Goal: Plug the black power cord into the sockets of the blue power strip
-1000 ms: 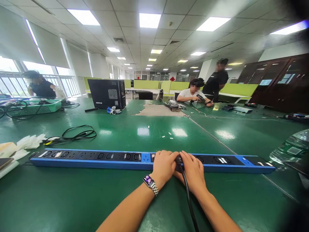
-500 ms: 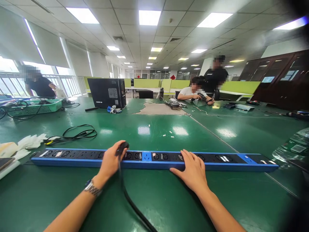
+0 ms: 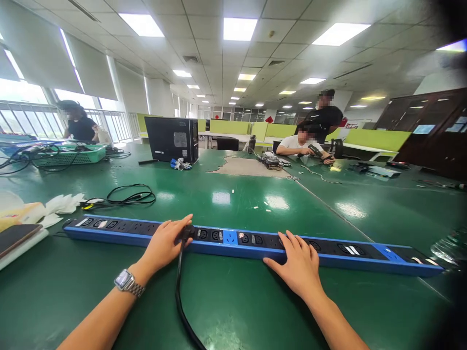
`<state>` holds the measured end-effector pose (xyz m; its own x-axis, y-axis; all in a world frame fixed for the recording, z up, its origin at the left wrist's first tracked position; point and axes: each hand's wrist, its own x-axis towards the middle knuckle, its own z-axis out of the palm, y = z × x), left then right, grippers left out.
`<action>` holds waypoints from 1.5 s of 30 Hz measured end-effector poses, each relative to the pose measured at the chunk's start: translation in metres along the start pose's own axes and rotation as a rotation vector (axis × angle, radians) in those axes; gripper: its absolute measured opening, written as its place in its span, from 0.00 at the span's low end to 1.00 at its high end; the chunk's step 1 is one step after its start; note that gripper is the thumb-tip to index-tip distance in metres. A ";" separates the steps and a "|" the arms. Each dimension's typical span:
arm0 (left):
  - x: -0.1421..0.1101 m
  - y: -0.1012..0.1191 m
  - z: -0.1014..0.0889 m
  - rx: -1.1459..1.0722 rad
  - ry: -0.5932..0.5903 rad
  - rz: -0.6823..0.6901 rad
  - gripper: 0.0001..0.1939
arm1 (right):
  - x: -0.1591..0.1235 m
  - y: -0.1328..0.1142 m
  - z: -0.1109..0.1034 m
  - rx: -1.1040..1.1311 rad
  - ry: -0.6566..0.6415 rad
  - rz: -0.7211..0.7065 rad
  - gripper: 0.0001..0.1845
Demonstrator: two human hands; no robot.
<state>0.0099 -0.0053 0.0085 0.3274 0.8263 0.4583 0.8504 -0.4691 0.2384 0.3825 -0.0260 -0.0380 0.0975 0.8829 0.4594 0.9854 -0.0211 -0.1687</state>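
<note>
A: What do we find at the left side of the worktop [image 3: 229,301]?

B: We see there a flat dark device [image 3: 16,240], and beside it some crumpled white paper [image 3: 67,201]. Farther back stands a green basket [image 3: 82,158] with black wires, and behind it is a person in a dark shirt [image 3: 82,129].

A: And when we go toward the middle?

B: We have a coiled black cable [image 3: 127,201] behind the left part of the blue power strip [image 3: 248,251]. Then comes our left hand [image 3: 166,243], with a silver watch [image 3: 126,281] on the wrist. Its fingers are closed around a black plug [image 3: 188,234], whose thick cord [image 3: 179,287] runs down toward us.

A: Is the plug inside a socket?

B: We cannot tell. It is at the upper face of the strip, left of its middle. The strip itself lies across the worktop, sockets upward.

A: And our right hand [image 3: 297,265]?

B: Its fingers are spread and do not grip; the tips rest on the strip, right of its middle, with the thumb by the front edge. Far behind, a seated person in white [image 3: 292,143] holds a dark tool [image 3: 316,151]. At the right edge we see partly a clear plastic bottle [image 3: 447,250].
</note>
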 end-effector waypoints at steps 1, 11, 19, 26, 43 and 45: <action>-0.001 0.001 0.002 0.042 -0.005 -0.012 0.36 | -0.001 -0.007 -0.001 0.027 0.015 -0.018 0.38; -0.009 0.005 0.013 0.257 0.061 -0.122 0.31 | 0.006 -0.177 -0.007 0.452 -0.018 -0.354 0.26; -0.008 0.005 0.013 0.207 0.079 -0.122 0.27 | 0.022 -0.223 -0.003 0.732 0.045 -0.250 0.16; -0.008 0.006 0.012 0.207 0.036 -0.138 0.38 | 0.027 -0.139 -0.013 0.666 0.075 -0.177 0.20; -0.007 0.015 0.011 -0.024 0.076 -0.033 0.21 | 0.007 -0.107 -0.010 0.292 0.026 -0.272 0.33; -0.001 0.032 0.015 -0.095 0.055 0.031 0.21 | 0.004 -0.106 -0.008 0.254 0.008 -0.241 0.34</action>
<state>0.0428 -0.0165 0.0027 0.3280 0.7937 0.5123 0.7964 -0.5240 0.3020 0.2800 -0.0238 -0.0109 -0.1313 0.8448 0.5188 0.9141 0.3056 -0.2664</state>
